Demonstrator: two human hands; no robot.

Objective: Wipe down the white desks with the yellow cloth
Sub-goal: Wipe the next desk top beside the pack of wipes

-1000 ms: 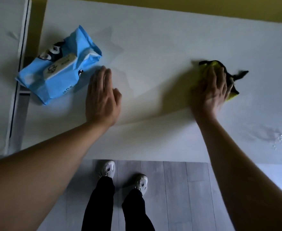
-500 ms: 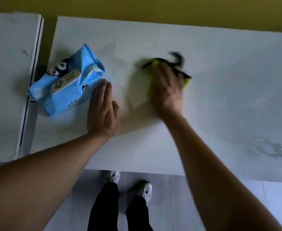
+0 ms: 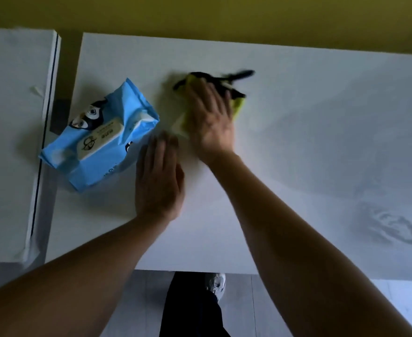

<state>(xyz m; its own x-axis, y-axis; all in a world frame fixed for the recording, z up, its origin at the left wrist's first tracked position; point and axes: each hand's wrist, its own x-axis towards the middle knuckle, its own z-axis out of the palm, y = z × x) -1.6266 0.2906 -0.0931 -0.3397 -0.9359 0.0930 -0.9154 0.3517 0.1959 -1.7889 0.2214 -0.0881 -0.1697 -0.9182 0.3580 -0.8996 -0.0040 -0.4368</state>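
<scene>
A blue pack of wet wipes [image 3: 98,139] lies tilted, its upper end pointing up and to the right. It has a pale rectangular flip lid [image 3: 100,138] on top and cartoon eyes printed near its upper left side. A yellow wall [image 3: 200,15] runs across the top of the view. Below, a grey plank floor [image 3: 146,300] shows, with a leg in dark trousers [image 3: 190,310] and a white sneaker [image 3: 215,285] standing on it. A strip of pale tape [image 3: 36,90] sticks out at the left.
</scene>
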